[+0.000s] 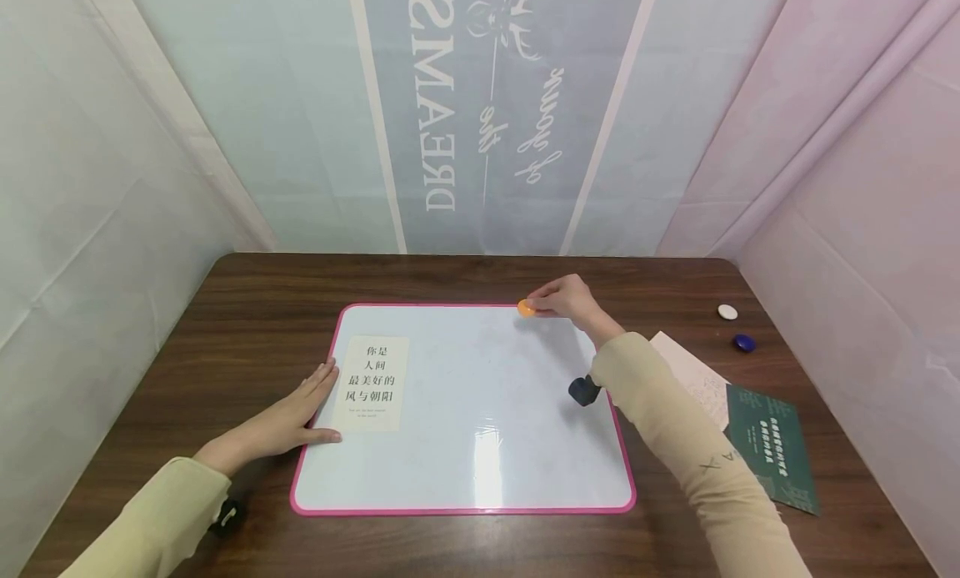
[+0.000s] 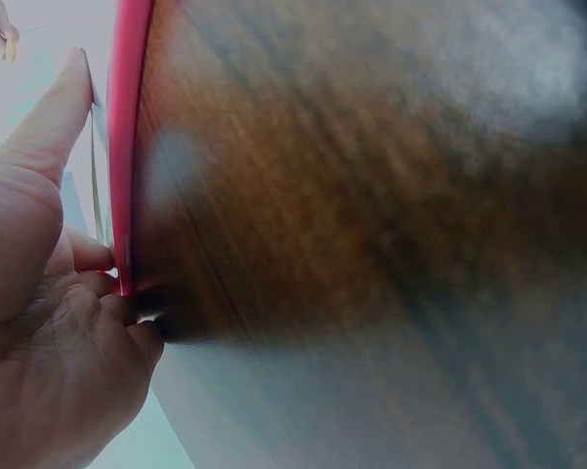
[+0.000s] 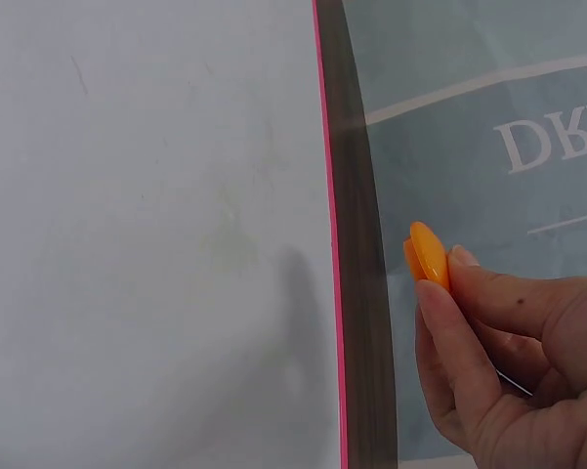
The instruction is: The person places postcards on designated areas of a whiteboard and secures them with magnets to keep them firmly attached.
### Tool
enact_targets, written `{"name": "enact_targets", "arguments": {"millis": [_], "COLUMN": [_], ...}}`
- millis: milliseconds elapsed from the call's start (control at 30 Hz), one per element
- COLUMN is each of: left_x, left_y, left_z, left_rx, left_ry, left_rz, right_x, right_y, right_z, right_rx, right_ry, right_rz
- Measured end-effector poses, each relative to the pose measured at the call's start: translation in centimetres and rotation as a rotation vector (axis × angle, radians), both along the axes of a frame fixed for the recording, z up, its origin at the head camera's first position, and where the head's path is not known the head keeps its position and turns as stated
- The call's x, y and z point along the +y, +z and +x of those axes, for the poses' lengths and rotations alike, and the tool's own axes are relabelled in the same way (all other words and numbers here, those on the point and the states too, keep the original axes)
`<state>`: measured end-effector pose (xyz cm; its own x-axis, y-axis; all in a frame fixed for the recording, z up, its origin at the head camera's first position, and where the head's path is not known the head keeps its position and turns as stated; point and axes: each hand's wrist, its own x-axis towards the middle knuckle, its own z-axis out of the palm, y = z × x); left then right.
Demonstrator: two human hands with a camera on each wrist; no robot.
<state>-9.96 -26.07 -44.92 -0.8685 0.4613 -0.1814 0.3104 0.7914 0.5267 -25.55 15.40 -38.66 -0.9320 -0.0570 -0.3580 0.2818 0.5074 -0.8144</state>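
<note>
The disc [image 3: 431, 256] is orange, the board [image 1: 442, 461] pink-edged white, the table [image 1: 225, 336] wood-grained brown

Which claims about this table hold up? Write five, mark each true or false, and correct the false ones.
1. The right hand pinches an orange button. True.
2. The printed white card lies at the right end of the whiteboard. False: the printed white card is at the whiteboard's left end.
3. The left hand holds a blue button. False: the left hand rests at the whiteboard's left edge.
4. A white button lies on the table, right of the whiteboard. True.
5. The green card lies on the whiteboard. False: the green card is on the table, to the whiteboard's right.
</note>
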Motion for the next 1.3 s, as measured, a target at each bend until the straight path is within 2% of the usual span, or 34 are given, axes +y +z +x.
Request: {"name": "enact_targets", "arguments": {"millis": [900, 1300], "left_x": [-0.1, -0.1], "left_y": [0.0, -0.1], "left_z": [0.1, 0.0], "left_rx": [-0.004, -0.002], "left_ry": [0.006, 0.006], "left_rz": [-0.004, -0.004], "right_x": [-5.0, -6.8], "right_y": [0.3, 0.3], "right_z": [0.3, 0.5], "right_rx": [-0.042, -0.051], "right_ry": [-0.012, 0.013], "right_rz": [-0.069, -0.106]}}
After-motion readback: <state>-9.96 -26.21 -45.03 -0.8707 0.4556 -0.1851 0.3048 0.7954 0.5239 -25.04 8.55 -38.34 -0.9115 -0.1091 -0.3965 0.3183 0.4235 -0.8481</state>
